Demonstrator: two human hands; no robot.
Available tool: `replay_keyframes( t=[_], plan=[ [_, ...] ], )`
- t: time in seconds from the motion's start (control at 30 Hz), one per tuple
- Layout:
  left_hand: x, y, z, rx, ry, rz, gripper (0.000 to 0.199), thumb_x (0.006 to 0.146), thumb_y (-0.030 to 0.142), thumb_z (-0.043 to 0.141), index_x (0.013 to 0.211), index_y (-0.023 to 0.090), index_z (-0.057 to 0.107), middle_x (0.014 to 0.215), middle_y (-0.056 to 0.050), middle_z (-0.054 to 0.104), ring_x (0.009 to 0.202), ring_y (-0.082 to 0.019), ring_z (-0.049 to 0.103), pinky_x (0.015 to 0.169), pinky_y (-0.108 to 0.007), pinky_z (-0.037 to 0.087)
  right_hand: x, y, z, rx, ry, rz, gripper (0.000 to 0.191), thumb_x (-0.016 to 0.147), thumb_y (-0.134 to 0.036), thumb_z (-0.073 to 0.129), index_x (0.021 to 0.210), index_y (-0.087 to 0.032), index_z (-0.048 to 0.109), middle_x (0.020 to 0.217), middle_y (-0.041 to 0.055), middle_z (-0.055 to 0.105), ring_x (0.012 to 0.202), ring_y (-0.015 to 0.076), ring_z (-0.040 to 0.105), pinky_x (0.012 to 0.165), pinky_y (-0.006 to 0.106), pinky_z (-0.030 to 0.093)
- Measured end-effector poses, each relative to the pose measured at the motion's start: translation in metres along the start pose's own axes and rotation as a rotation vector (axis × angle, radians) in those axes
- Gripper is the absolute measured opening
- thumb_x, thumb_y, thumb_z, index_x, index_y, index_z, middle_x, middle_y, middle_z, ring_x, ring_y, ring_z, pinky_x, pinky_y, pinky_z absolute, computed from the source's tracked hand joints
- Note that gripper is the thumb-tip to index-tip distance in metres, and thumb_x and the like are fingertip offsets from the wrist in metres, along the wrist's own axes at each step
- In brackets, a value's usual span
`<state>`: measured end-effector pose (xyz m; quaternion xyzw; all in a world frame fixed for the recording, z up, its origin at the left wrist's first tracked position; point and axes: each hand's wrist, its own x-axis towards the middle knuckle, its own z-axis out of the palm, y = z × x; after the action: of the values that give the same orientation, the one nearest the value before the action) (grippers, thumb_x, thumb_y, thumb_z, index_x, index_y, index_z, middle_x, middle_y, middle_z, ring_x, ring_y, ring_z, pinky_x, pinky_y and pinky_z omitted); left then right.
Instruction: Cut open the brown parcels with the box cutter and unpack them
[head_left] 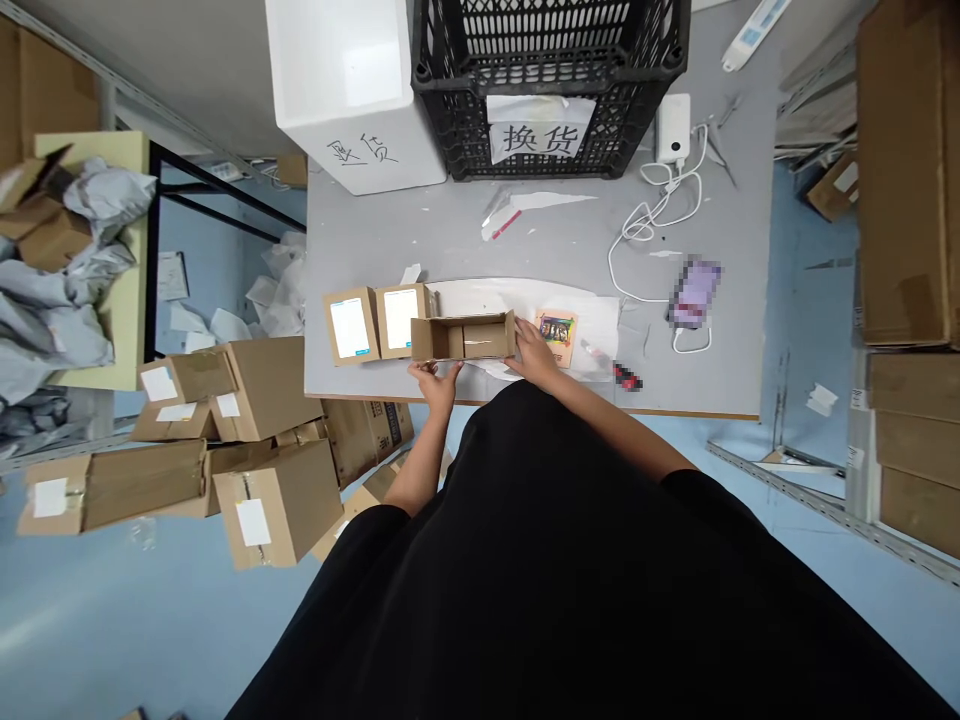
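I have both arms stretched forward, bare below black sleeves [694, 495]. My left forearm [420, 450] rises steeply; on the left hand [436, 384], the thumb [456, 371] spreads from bent fingers [422, 369]. My right forearm [619, 425] slants inward, the right hand [536, 355] pointing left, its thumb nearer me than its fingers.

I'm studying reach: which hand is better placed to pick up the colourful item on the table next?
Probably the right hand: it is at the right end of the open box, beside the colourful item. The left hand is near the box's left end, farther away.
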<state>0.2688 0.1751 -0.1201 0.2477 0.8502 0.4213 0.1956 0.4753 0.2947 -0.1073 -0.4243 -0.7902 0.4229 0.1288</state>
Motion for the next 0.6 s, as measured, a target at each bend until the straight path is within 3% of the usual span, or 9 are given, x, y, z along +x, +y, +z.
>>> replay_keyframes(
  t=[0.1, 0.2, 0.27, 0.37, 0.47, 0.6],
  plan=[
    [0.013, 0.014, -0.002, 0.034, -0.031, 0.052, 0.067, 0.065, 0.037, 0.088, 0.111, 0.021, 0.043, 0.101, -0.004, 0.057, 0.095, -0.019, 0.062, 0.093, -0.036, 0.051, 0.011, -0.009, -0.006, 0.032, 0.071, -0.008, 0.077, 0.085, -0.046, 0.067, 0.149, -0.012, 0.043, 0.157, 0.0193, 0.038, 0.151, 0.0350, 0.025, 0.124, 0.053, 0.023],
    [0.038, 0.035, -0.008, 0.072, -0.062, 0.202, 0.052, 0.072, 0.051, 0.081, 0.101, 0.020, 0.052, 0.105, -0.007, 0.058, 0.106, -0.023, 0.059, 0.097, -0.039, 0.049, 0.029, -0.019, -0.019, 0.114, 0.156, 0.008, 0.072, 0.084, -0.053, 0.067, 0.141, -0.011, 0.052, 0.152, 0.0201, 0.046, 0.147, 0.0355, 0.032, 0.122, 0.051, 0.029],
    [0.059, 0.051, -0.010, 0.037, -0.099, 0.275, 0.057, 0.074, 0.059, 0.077, 0.110, 0.021, 0.053, 0.117, -0.010, 0.057, 0.117, -0.025, 0.056, 0.102, -0.041, 0.047, 0.042, -0.026, -0.028, 0.227, 0.184, 0.059, 0.065, 0.085, -0.057, 0.065, 0.133, -0.013, 0.058, 0.140, 0.0186, 0.057, 0.137, 0.0342, 0.048, 0.115, 0.049, 0.039],
    [0.090, 0.074, -0.006, -0.088, -0.291, 0.302, 0.075, 0.076, 0.066, 0.073, 0.129, 0.025, 0.040, 0.129, -0.011, 0.057, 0.120, -0.023, 0.059, 0.102, -0.039, 0.049, 0.063, -0.031, -0.040, 0.429, 0.208, 0.187, 0.061, 0.086, -0.064, 0.061, 0.123, -0.016, 0.061, 0.127, 0.0151, 0.067, 0.117, 0.0297, 0.065, 0.103, 0.045, 0.050],
    [0.117, 0.089, 0.009, -0.134, -0.422, 0.261, 0.082, 0.077, 0.070, 0.069, 0.138, 0.027, 0.033, 0.126, -0.010, 0.061, 0.114, -0.022, 0.064, 0.100, -0.040, 0.050, 0.084, -0.028, -0.050, 0.518, 0.254, 0.251, 0.064, 0.081, -0.067, 0.065, 0.119, -0.017, 0.061, 0.125, 0.0141, 0.068, 0.114, 0.0280, 0.067, 0.103, 0.043, 0.050],
    [0.155, 0.100, 0.044, -0.103, -0.403, 0.214, 0.070, 0.083, 0.069, 0.064, 0.132, 0.022, 0.046, 0.127, -0.010, 0.063, 0.119, -0.022, 0.061, 0.105, -0.040, 0.048, 0.118, -0.012, -0.055, 0.603, 0.273, 0.203, 0.068, 0.076, -0.062, 0.072, 0.128, -0.021, 0.058, 0.136, 0.0101, 0.062, 0.131, 0.0268, 0.056, 0.112, 0.042, 0.043]
  ],
)
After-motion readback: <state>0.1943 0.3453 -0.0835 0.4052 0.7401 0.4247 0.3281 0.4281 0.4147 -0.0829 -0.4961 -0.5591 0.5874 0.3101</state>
